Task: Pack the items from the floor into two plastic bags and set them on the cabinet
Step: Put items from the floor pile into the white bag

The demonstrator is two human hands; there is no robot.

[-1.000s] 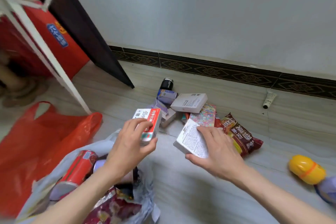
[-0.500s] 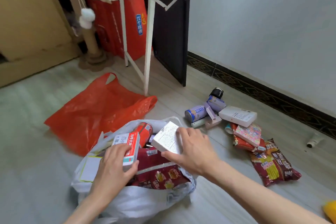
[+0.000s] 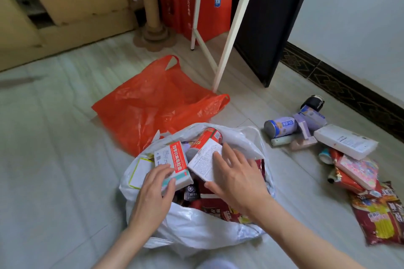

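A white plastic bag [image 3: 196, 229] lies open on the floor in front of me, holding a red can [image 3: 205, 138], snack packets and boxes. My left hand [image 3: 153, 194] grips a red-and-white medicine box [image 3: 175, 159] inside the bag's mouth. My right hand [image 3: 236, 177] presses a white printed box [image 3: 204, 162] into the bag, thumb under it. A flat orange plastic bag [image 3: 153, 102] lies just behind. To the right on the floor lie a purple can [image 3: 281, 126], a white box [image 3: 347, 141], a colourful box [image 3: 358, 170] and a dark red snack packet [image 3: 380, 214].
A white rack leg [image 3: 231, 33] stands behind the orange bag, next to a black door [image 3: 266, 17] and a red carton [image 3: 196, 0]. A wooden cabinet [image 3: 65, 6] fills the far left. The wall with its dark skirting [image 3: 349, 87] runs along the right.
Both hands carried their boxes left from the pile and down into the white bag. My view swung left with them.
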